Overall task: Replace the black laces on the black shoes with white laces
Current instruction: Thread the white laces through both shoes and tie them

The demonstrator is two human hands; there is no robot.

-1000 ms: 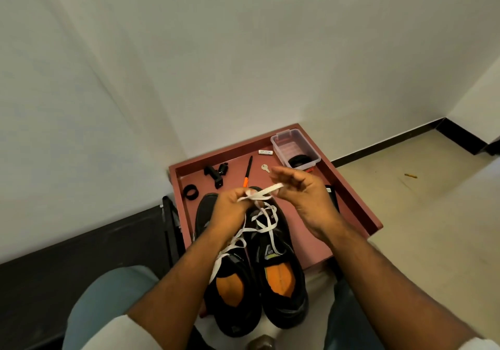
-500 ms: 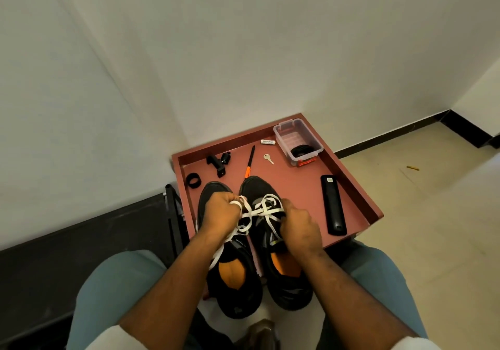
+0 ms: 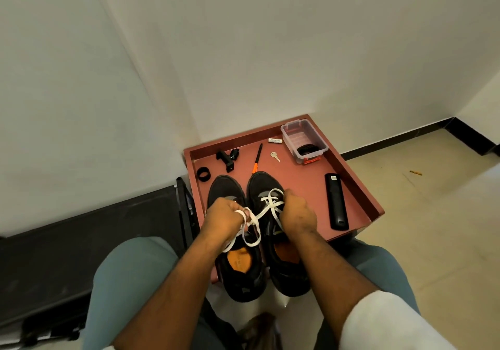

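**On the red tray: two hands pull a white lace**

Over at nine o'clock, the tray's (image 3: 351, 169) left wall runs close beside a dark frame. A black ring (image 3: 203, 174) lies just inside that wall, and a small black clamp (image 3: 227, 158) lies near the far edge at eleven o'clock.

Next comes the left shoe (image 3: 238, 265), black with an orange insole. Its heel hangs past the tray's near edge, toward six o'clock. The left hand (image 3: 224, 217) sits over this shoe, fingers curled tight around loops of the white lace (image 3: 266, 211). A loose end of the lace hangs down over the shoe's opening.

The lace stretches across to the right shoe (image 3: 289, 274), which touches the left one side by side. It crosses through the eyelets there. The right hand (image 3: 297, 213) is curled on top of this shoe, pinching the lace where it crosses.

Past the toes, at twelve o'clock, lie an orange-and-black pen (image 3: 257, 158), a key (image 3: 275, 156) and a small white tube (image 3: 275, 140).

At one o'clock a clear box (image 3: 304, 139) stands in the far corner with something black inside. At three o'clock a black remote (image 3: 336, 202) lies along the right wall. Bare red floor shows between it and the right shoe.
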